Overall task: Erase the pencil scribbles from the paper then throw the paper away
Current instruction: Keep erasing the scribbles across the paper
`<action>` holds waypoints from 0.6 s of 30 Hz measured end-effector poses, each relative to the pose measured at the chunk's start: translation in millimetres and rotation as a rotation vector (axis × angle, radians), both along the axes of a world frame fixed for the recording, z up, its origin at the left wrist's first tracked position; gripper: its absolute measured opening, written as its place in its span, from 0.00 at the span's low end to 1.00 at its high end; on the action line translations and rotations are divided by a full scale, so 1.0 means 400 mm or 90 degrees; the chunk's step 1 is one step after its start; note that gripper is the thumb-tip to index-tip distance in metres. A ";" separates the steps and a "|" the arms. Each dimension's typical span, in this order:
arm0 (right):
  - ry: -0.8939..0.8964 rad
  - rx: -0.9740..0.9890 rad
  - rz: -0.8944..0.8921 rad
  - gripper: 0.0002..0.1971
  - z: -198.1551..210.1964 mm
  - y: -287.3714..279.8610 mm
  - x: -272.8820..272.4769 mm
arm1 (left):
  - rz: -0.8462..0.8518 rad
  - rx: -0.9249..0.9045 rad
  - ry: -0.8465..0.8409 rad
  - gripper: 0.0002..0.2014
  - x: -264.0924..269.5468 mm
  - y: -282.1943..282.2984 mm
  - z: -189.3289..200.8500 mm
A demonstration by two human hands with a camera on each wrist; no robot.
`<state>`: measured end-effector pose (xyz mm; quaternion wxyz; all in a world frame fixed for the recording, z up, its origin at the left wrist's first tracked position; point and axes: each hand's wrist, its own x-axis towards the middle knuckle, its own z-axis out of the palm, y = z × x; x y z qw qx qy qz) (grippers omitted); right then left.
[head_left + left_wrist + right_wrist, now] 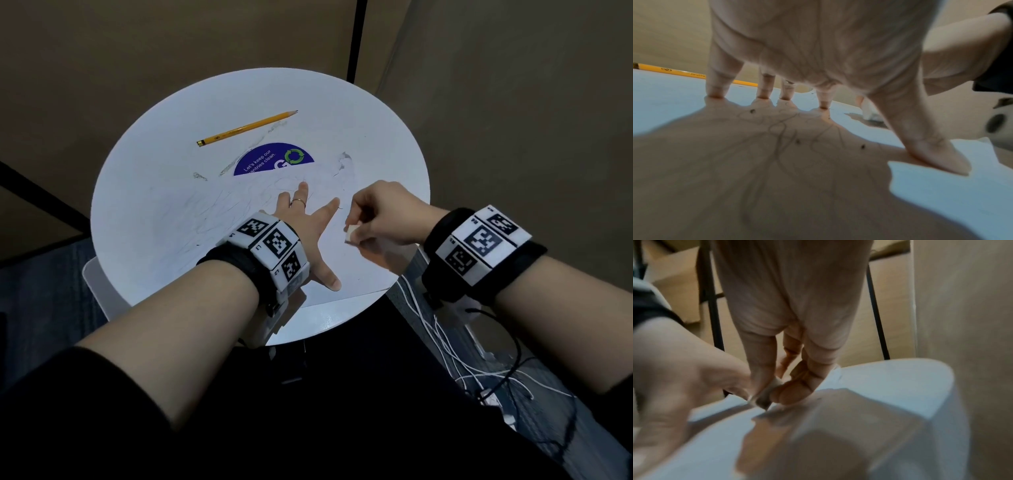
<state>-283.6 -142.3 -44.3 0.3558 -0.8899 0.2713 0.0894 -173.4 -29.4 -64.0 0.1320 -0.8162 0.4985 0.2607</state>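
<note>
A white sheet of paper (pixel 191 233) with faint pencil scribbles (pixel 781 134) lies on the round white table (pixel 144 161). My left hand (pixel 308 222) presses flat on the paper with fingers spread; the fingertips (pixel 716 94) and thumb touch the sheet. My right hand (pixel 376 219) pinches a small white eraser (pixel 352 234) between thumb and fingers and holds its tip against the paper near the right edge. In the right wrist view the eraser (pixel 764 395) touches the paper, blurred. A yellow pencil (pixel 246 128) lies at the far side of the table.
A blue half-round sticker (pixel 270 161) with a green recycling mark shows beyond the paper's top edge. Eraser crumbs (pixel 797 141) dot the sheet. White and black cables (pixel 479 359) trail on the floor at the right. Brown walls stand behind the table.
</note>
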 end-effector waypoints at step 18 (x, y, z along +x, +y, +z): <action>0.019 -0.013 0.025 0.07 0.002 0.014 0.004 | -0.003 -0.010 -0.001 0.66 0.002 0.005 -0.002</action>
